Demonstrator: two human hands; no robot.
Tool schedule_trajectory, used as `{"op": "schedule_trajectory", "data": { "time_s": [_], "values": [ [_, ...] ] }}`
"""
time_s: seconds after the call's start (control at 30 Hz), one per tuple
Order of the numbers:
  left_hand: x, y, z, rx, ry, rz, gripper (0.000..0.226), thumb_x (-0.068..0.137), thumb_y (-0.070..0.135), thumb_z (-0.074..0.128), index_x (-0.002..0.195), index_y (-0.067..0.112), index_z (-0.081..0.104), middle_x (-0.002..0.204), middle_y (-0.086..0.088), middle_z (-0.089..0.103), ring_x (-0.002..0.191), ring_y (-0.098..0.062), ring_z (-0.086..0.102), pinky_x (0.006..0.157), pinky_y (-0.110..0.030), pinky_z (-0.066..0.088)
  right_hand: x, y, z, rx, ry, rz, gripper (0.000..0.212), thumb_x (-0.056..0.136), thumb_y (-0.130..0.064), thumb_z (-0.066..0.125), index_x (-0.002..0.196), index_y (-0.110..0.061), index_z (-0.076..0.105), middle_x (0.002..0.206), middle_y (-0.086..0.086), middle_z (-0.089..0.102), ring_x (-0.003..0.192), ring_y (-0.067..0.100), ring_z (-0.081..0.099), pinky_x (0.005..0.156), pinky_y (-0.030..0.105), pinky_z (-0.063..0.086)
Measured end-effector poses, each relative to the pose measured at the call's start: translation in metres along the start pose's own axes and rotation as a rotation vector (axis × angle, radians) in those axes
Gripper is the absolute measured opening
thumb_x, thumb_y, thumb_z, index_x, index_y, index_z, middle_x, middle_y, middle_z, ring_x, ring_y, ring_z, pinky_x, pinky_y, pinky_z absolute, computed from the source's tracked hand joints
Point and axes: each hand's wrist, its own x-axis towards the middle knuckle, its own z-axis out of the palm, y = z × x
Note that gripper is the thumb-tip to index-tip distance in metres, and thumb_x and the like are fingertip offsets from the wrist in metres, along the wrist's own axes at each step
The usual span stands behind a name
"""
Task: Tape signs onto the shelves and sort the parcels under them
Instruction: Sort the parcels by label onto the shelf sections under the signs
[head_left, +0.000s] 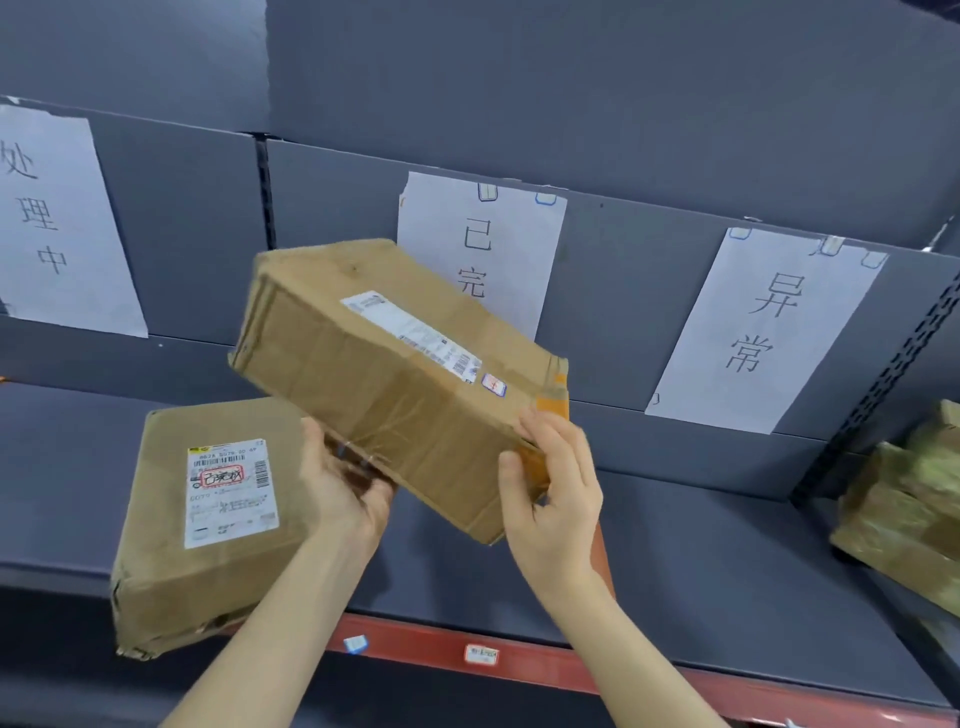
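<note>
A taped-up cardboard box (384, 384) is held tilted in the air over the shelf (675, 571), partly covering the middle sign (514, 234). Its lower edge is cupped from below by the left hand (343, 488), and the near right corner is pinched by the right hand (556, 499). A second box (208, 519) is parked at the shelf's front left edge, overhanging a bit.

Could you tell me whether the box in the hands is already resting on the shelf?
No, the left hand and right hand hold the box tilted in the air above the shelf.
</note>
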Motion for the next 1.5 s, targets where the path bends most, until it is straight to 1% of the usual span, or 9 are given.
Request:
{"op": "schedule_trajectory", "data": {
  "time_s": [0.17, 0.33, 0.47, 0.73, 0.97, 1.13, 1.3, 1.4, 1.5],
  "values": [
    [0.005, -0.011, -0.015, 0.203, -0.089, 0.005, 0.033, 0.092, 0.050, 0.047, 0.095, 0.019, 0.058, 0.078, 0.006, 0.062, 0.051, -0.005, 0.058, 0.051, -0.018, 0.049, -0.021, 0.013, 0.014, -0.022, -0.003, -0.061, 0.015, 0.092, -0.017, 0.051, 0.106, -0.015, 0.055, 0.096, -0.009, 0.057, 0.087, 0.007, 0.053, 0.076, 0.028, 0.045],
    [0.009, -0.020, -0.033, 0.428, -0.136, -0.023, 0.121, 0.041, 0.065, 0.084, 0.141, 0.018, 0.034, 0.131, -0.009, 0.057, 0.117, -0.025, 0.058, 0.072, -0.034, 0.057, -0.033, 0.009, 0.021, 0.013, -0.086, -0.156, 0.013, 0.095, -0.015, 0.044, 0.102, -0.015, 0.055, 0.088, -0.010, 0.055, 0.073, 0.009, 0.052, 0.078, 0.025, 0.037],
    [0.011, -0.026, -0.033, 0.506, -0.110, -0.150, 0.127, 0.035, 0.063, 0.087, 0.143, 0.035, 0.026, 0.132, -0.002, 0.056, 0.115, -0.024, 0.059, 0.065, -0.035, 0.055, -0.041, 0.015, 0.019, 0.053, -0.125, -0.150, 0.016, 0.097, -0.019, 0.039, 0.101, -0.014, 0.054, 0.091, -0.009, 0.057, 0.075, 0.008, 0.050, 0.081, 0.026, 0.035],
    [0.009, -0.037, -0.025, 0.578, 0.137, -0.104, 0.122, 0.045, 0.045, 0.084, 0.140, 0.049, 0.008, 0.127, 0.001, 0.056, 0.112, -0.024, 0.057, 0.094, -0.045, 0.046, -0.050, 0.018, 0.012, 0.144, -0.236, -0.135, 0.026, 0.077, -0.009, 0.051, 0.101, -0.016, 0.055, 0.096, -0.007, 0.057, 0.090, 0.009, 0.055, 0.080, 0.027, 0.040],
    [-0.004, -0.039, -0.023, 0.494, 0.054, 0.072, 0.077, 0.081, 0.008, 0.066, 0.141, 0.031, 0.022, 0.125, 0.003, 0.055, 0.117, -0.023, 0.053, 0.086, -0.043, 0.047, -0.028, 0.056, -0.022, 0.011, -0.347, 0.413, 0.046, 0.084, -0.042, 0.039, 0.112, -0.017, 0.065, 0.124, -0.012, 0.052, 0.117, -0.011, 0.039, 0.102, 0.016, 0.030],
    [-0.024, -0.048, -0.016, 0.630, -0.191, 0.260, 0.120, 0.045, 0.022, 0.075, 0.146, 0.036, 0.012, 0.128, 0.010, 0.050, 0.108, -0.005, 0.054, 0.076, -0.023, 0.045, -0.003, 0.079, -0.035, -0.017, -0.262, 0.796, 0.042, 0.087, -0.035, 0.055, 0.125, -0.017, 0.049, 0.137, -0.001, 0.039, 0.125, 0.015, 0.037, 0.094, 0.026, 0.035],
    [-0.032, -0.060, -0.006, 0.719, -0.370, 0.256, 0.115, 0.043, 0.032, 0.071, 0.143, 0.038, 0.016, 0.125, 0.010, 0.050, 0.105, 0.000, 0.056, 0.077, -0.019, 0.049, 0.004, 0.102, -0.064, 0.303, 0.045, 1.176, 0.077, 0.084, -0.023, 0.068, 0.145, -0.033, 0.021, 0.138, -0.001, 0.040, 0.122, 0.019, 0.045, 0.104, 0.045, 0.041],
    [-0.033, -0.074, 0.002, 0.765, -0.449, 0.132, 0.099, 0.045, 0.034, 0.070, 0.133, 0.047, 0.028, 0.126, 0.005, 0.054, 0.112, -0.013, 0.055, 0.088, -0.032, 0.047, 0.002, 0.108, -0.100, 0.544, 0.171, 1.393, 0.054, 0.089, -0.022, 0.061, 0.136, -0.030, 0.037, 0.116, 0.000, 0.062, 0.101, 0.021, 0.063, 0.087, 0.041, 0.053],
    [-0.038, -0.101, 0.007, 0.816, -0.500, -0.023, 0.099, 0.042, 0.036, 0.069, 0.133, 0.047, 0.030, 0.123, 0.007, 0.058, 0.109, -0.017, 0.057, 0.084, -0.037, 0.048, -0.010, 0.106, -0.149, 0.667, 0.273, 1.528, 0.012, 0.091, -0.025, 0.053, 0.097, -0.018, 0.060, 0.076, 0.002, 0.070, 0.066, 0.022, 0.067, 0.060, 0.032, 0.056]
  ]
}}
